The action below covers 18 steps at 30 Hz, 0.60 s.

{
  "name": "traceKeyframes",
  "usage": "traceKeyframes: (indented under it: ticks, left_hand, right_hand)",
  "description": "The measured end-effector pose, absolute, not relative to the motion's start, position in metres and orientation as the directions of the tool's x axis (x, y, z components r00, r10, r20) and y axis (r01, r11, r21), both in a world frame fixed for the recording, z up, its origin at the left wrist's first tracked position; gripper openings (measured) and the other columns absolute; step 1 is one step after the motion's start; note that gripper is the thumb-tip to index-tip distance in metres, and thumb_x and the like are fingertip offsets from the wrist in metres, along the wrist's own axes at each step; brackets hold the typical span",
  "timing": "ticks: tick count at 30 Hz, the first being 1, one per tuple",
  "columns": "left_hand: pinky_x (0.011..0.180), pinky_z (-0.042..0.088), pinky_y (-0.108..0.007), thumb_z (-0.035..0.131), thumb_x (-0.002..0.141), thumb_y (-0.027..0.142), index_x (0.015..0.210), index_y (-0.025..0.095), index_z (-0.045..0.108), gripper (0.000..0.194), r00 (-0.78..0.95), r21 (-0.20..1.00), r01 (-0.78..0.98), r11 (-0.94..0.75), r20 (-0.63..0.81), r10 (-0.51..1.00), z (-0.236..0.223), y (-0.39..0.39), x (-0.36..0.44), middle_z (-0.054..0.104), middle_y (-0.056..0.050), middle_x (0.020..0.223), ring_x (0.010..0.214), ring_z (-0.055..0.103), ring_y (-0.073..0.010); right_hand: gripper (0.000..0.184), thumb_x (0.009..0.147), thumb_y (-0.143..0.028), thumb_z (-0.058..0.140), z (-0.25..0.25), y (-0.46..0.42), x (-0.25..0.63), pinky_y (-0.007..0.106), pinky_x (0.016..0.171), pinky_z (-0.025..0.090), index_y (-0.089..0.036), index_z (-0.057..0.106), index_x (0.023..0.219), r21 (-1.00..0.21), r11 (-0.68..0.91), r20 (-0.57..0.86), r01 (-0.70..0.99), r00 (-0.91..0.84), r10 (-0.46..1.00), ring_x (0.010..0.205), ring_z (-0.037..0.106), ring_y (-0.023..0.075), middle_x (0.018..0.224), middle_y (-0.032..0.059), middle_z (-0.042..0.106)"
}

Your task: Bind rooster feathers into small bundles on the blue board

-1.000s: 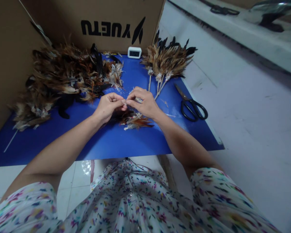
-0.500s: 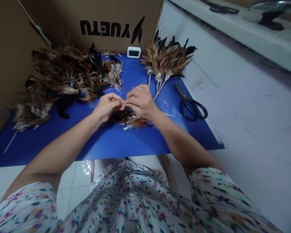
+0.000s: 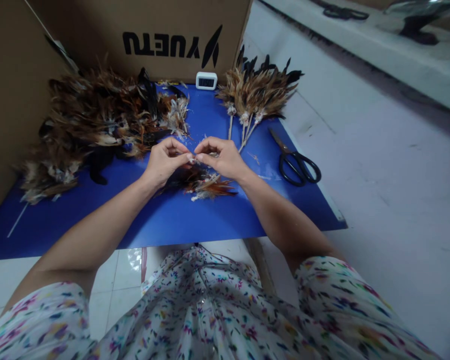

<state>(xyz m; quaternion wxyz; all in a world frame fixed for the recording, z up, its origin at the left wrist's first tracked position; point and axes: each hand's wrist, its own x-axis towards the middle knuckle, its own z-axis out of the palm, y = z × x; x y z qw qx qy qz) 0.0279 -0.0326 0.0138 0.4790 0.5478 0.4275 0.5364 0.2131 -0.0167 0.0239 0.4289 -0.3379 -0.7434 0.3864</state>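
My left hand (image 3: 165,161) is pinched, thumb against fingertips, with a tiny whitish bit showing at the tips. Facing it, my right hand (image 3: 222,156) also pinches, its fingertips almost meeting the left ones. What the two pinches hold is too small and hidden to name. Just below them on the blue table lies a small bunch of brown and orange feathers (image 3: 212,188), partly covered by the hands. Beyond my right hand, several feather bundles on thin sticks (image 3: 255,92) lie with dark tips pointing away.
A large heap of brown feathers (image 3: 101,110) covers the table's back left. Black-handled scissors (image 3: 298,165) lie at the right on the blue table (image 3: 195,222). A small white digital clock (image 3: 206,81) stands before a cardboard box (image 3: 172,17).
My right hand has turned and drawn slightly lower; its fingers are now more arched, opening a small gap between the hands. My left hand stays nearly in place. The feathers lie unchanged.
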Motion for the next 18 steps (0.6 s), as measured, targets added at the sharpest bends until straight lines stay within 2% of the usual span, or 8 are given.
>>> traceKeyframes:
  ticks: [4, 8, 13, 18]
  left_hand:
    - [0.06, 0.06, -0.029, 0.091, 0.055, 0.043, 0.073, 0.019, 0.058, 0.044, 0.023, 0.973, 0.011, -0.23, 0.23, 0.973, 0.012, -0.034, 0.029, 0.068, 0.001, 0.069, 0.062, 0.067, -0.0148]
    - [0.062, 0.06, -0.028, 0.089, 0.059, 0.042, 0.074, 0.019, 0.057, 0.042, 0.015, 0.961, 0.044, -0.274, 0.274, 0.962, 0.011, -0.036, 0.03, 0.069, 0.0, 0.07, 0.062, 0.067, -0.0141]
    - [0.064, 0.059, -0.027, 0.086, 0.064, 0.039, 0.076, 0.019, 0.058, 0.037, 0.025, 0.949, 0.128, -0.29, 0.289, 0.957, 0.013, -0.04, 0.03, 0.071, -0.001, 0.073, 0.063, 0.068, -0.0136]
    - [0.071, 0.057, -0.025, 0.083, 0.068, 0.035, 0.076, 0.018, 0.06, 0.03, 0.022, 0.905, 0.228, -0.36, 0.365, 0.931, 0.011, -0.041, 0.03, 0.072, -0.002, 0.077, 0.07, 0.068, -0.0131]
  right_hand:
    - [0.016, 0.075, -0.031, 0.071, 0.025, -0.018, 0.21, 0.025, 0.069, 0.046, -0.017, 0.068, 0.081, -0.907, 0.392, 0.318, 0.156, -0.357, 0.878, 0.069, 0.056, 0.0107, 0.076, -0.0001, 0.069]
    - [0.016, 0.08, -0.032, 0.068, 0.024, -0.019, 0.206, 0.023, 0.063, 0.044, -0.017, 0.068, 0.075, -0.953, 0.277, 0.232, 0.126, -0.29, 0.929, 0.063, 0.055, 0.0096, 0.068, -0.0001, 0.067]
    - [0.006, 0.073, -0.02, 0.072, 0.023, -0.022, 0.202, 0.02, 0.054, 0.045, -0.017, 0.067, 0.071, -0.999, 0.038, 0.033, 0.013, -0.274, 0.961, 0.056, 0.057, 0.0089, 0.058, -0.0016, 0.066]
    - [0.009, 0.07, -0.011, 0.072, 0.029, -0.025, 0.201, 0.018, 0.05, 0.048, -0.016, 0.066, 0.065, -0.99, -0.133, -0.112, -0.049, -0.303, 0.946, 0.05, 0.059, 0.0078, 0.055, -0.0007, 0.066]
